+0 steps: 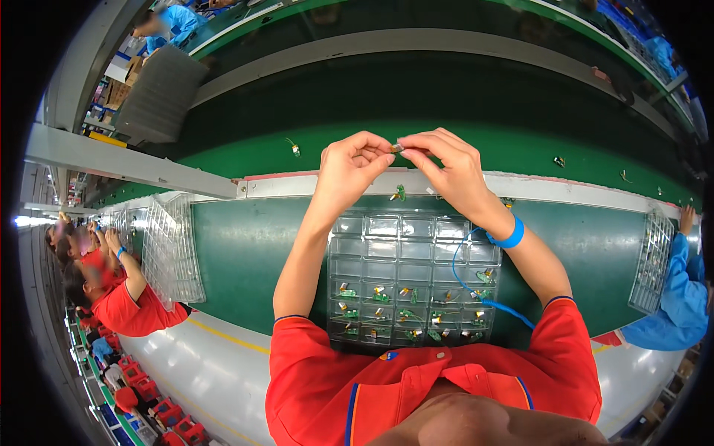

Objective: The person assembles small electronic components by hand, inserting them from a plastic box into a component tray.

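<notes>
Above the near edge of the green belt (461,97), my two hands meet at a small electronic part (396,148) with a silvery body. My left hand (353,165) pinches one end between thumb and forefinger; my right hand (450,163) grips the other the same way. Fingertips hide much of it. Below my forearms lies a clear compartment tray (349,247). Its nearer rows hold several small green circuit boards (348,293) with silvery parts and thin wires; most farther compartments look bare. One more green board (400,195) lies just beyond the tray's far edge. A blue strap (513,234) circles my right wrist.
More small parts (295,149) lie scattered along the belt. Clear trays (167,253) stand at the left, others (649,260) at the right. A metal beam (134,163) crosses at left. Co-workers in red (141,305) and blue (673,297) sit either side. A blue cord (455,260) trails over my tray.
</notes>
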`<state>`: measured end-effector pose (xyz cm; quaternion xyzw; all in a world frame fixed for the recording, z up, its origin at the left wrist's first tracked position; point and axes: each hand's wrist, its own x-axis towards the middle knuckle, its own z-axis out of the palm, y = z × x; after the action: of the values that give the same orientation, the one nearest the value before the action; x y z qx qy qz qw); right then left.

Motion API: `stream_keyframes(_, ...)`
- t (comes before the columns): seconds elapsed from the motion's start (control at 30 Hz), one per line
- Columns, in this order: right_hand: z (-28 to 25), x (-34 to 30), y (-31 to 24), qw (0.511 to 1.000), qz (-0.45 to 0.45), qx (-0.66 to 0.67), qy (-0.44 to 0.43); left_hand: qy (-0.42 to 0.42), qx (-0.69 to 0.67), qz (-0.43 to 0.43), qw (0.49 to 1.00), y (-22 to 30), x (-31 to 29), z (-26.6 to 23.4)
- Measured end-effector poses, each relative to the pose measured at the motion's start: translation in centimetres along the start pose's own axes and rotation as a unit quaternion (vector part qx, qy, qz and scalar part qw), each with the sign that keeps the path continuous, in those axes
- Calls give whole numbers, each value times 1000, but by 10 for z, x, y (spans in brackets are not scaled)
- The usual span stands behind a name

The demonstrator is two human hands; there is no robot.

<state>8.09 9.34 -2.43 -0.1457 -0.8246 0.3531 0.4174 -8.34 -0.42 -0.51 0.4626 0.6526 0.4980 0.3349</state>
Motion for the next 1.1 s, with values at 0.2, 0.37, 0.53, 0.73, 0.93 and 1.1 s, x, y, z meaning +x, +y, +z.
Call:
stream_keyframes(0.2, 1, -1, -8, 996, 68, 55, 14, 10, 5, 11, 1000, 6, -5, 5)
stream_keyframes(0.37, -4, 2, -8, 942, 262, 209, -15, 10, 38, -10, 999, 13, -8, 6)
stream_keyframes(0.53, -11, -1, -14, 996, -57, -59, 25, -17, -207, -93, 974, 4, -3, 0)
stream_keyframes(0.73, -16, 0, -14, 958, -199, -195, 60, -39, -289, -84, 953, 13, -8, 3)
stream_keyframes(0.93, -18, -4, -27, 934, -244, -257, 31, -9, -244, -77, 967, 16, -13, 6)
stream_keyframes(1.1, -13, -9, -34, 982, -102, -159, 29, 55, -154, -22, 986, 24, -22, 21)
